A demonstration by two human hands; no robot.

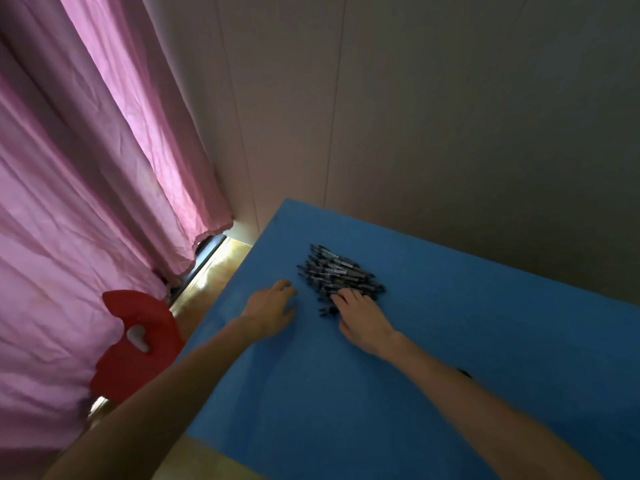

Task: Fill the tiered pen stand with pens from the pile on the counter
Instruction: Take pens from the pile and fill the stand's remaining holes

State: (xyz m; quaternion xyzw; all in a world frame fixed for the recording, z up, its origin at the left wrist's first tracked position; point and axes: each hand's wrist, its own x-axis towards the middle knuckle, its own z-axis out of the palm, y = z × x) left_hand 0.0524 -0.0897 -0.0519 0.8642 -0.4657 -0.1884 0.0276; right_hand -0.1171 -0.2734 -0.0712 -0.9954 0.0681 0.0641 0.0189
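Curtain, pink and creased, hangs at far left, with a red plastic object below it. On the blue counter the left hand lies flat with relaxed fingers, holding nothing, just beside the pile of pens. The right hand rests its spread fingertips on the pile's near edge; whether any pen is pinched cannot be told.

pens too small to count | right hand fingertips hidden in pile
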